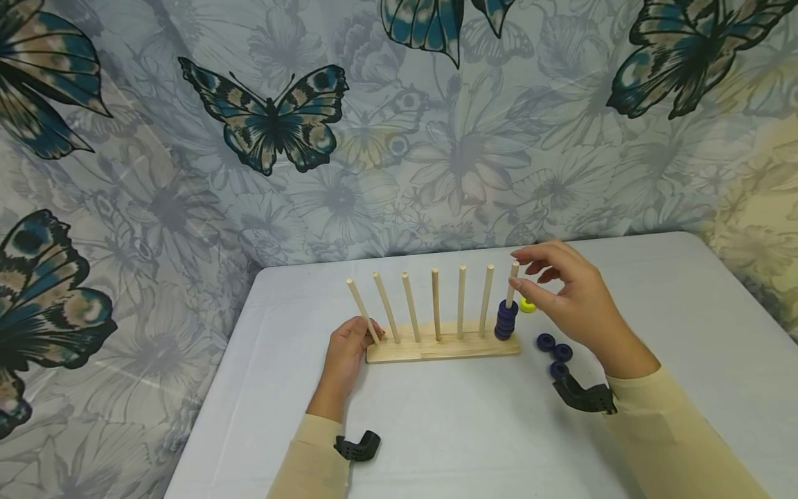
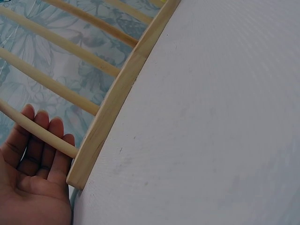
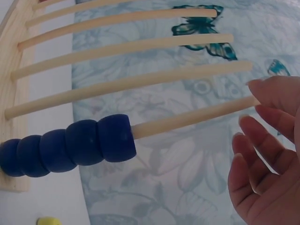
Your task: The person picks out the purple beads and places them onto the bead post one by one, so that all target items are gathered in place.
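Observation:
A pale wooden rack (image 1: 442, 352) with a row of upright pegs stands on the table. Several dark blue beads (image 1: 506, 320) are stacked on its rightmost peg (image 3: 187, 120), whose upper part is bare. My right hand (image 1: 570, 298) is at the top of this peg, thumb and fingertips spread around its tip; no bead shows between them. My left hand (image 1: 348, 350) is at the rack's left end. In the left wrist view its fingers (image 2: 47, 140) extend loosely behind the leftmost peg (image 2: 42, 133), close to the base; whether they touch it is unclear.
Loose dark blue beads (image 1: 562, 352) lie on the white tabletop (image 1: 436, 423) right of the rack, below the right hand. A yellow bead (image 1: 527, 305) sits behind them, beside the stack. A butterfly-patterned backdrop (image 1: 374, 173) rises along the table's back edge.

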Demonstrator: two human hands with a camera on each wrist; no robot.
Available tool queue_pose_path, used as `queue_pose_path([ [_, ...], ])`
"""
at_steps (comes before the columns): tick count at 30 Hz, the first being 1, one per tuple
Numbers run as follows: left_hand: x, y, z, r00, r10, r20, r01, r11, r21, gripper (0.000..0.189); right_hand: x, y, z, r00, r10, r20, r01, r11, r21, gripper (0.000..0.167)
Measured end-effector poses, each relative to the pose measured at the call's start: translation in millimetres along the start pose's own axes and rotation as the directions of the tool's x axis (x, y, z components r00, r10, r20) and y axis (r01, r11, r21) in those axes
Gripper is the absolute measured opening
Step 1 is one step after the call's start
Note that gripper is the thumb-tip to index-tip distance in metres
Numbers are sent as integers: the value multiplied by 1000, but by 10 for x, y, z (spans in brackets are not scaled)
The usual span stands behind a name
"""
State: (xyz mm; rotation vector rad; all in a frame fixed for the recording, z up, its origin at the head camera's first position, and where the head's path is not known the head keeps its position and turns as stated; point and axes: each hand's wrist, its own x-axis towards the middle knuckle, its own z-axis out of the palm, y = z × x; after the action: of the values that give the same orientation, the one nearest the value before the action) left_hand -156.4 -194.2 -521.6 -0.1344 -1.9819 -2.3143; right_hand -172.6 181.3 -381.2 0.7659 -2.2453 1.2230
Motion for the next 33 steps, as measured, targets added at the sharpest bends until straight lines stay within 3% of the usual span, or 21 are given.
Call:
queue_pose_path([
  [19,-5,4,13,1000,-7,-8,7,1000,6,46,-79,13,-48,999,24,21,-25,1000,14,40],
  [26,-7,6,10,1000,2,-1,-2,1000,-16,50,-158,-4,-102,998,56,35,-60,989,134,43],
  [33,-6,17,13,1000,-2,-4,2,1000,-22,46,-259,45,-206,980,164,113,-192,930,315,34],
])
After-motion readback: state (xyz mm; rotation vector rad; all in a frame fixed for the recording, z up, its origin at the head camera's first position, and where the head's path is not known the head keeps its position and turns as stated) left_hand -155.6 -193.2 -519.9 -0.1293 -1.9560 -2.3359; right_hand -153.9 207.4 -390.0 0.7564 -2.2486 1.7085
